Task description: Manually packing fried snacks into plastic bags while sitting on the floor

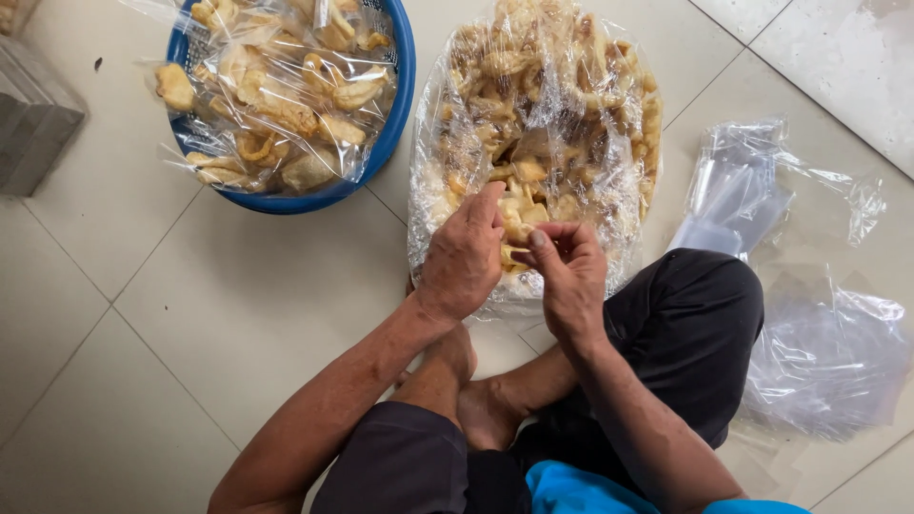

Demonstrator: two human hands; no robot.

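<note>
In the head view, the left hand [464,255] and the right hand [569,271] are placed together at the near opening of a large clear bag of crackers [552,114] lying on the tiled floor [190,314]. The left grip is curled into the crackers; the right grip is pinched on a pale piece. A blue basket [395,124] with filled bags is seen to the left, and empty plastic bags [809,352] lie on the right.

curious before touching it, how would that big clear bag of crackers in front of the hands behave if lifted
The big clear bag is thin, crinkled film, so probably floppy and slippery. Its puffed crackers look airy: likely light for its bulk, and easily crushed.
</note>
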